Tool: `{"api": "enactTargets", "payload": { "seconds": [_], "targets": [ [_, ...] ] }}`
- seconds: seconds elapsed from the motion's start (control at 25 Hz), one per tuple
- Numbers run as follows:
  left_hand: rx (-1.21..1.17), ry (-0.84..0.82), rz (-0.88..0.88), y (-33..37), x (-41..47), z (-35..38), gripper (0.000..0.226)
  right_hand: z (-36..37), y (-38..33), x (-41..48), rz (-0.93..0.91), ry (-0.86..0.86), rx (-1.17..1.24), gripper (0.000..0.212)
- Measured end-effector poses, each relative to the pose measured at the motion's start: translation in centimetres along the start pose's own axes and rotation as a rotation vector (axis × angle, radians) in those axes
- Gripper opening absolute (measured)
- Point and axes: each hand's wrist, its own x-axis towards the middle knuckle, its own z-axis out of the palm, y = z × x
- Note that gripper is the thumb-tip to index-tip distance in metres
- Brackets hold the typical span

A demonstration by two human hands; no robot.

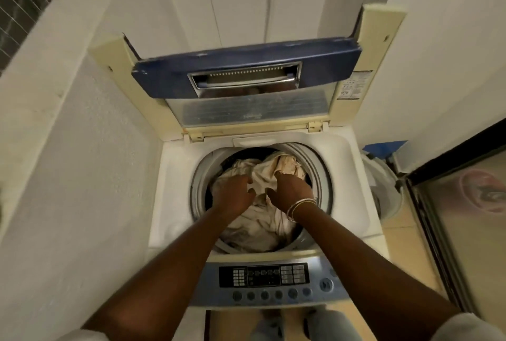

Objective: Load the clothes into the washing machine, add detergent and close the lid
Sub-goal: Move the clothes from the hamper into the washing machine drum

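Clothes, cream, lie heaped in the washing machine drum, directly under the fingers. Left hand and right hand curl into the folds between them, gripping cloth. Fabric judged soft, light and limp; best gathered in bunched handfuls.

The clothes in the drum, lid upright behind.
In front the control panel; left hand, right hand on them.

White walls both sides; tan tiled floor; glass-fronted cabinet right; warm light.
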Motion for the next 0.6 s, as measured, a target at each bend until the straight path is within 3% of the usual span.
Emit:
{"api": "enactTargets", "payload": {
  "seconds": [0.16, 0.32, 0.6],
  "targets": [
    [-0.077, 0.221, 0.13, 4.1, -3.9, -3.0, 0.042, -4.4, 0.2, -4.6, -0.108, 0.216, 0.012, 0.06],
    [0.001, 0.282, 0.262, 7.7, -5.8, -4.2, 0.051, -7.6, 1.9, -7.7, -0.175, 0.387, -0.007, 0.075],
    [0.107, 0.285, 0.385, 17.4, -6.5, -2.3, 0.06, -11.2, 10.6, -11.9, -0.087, 0.473, 0.107, 0.086]
  ]
}}
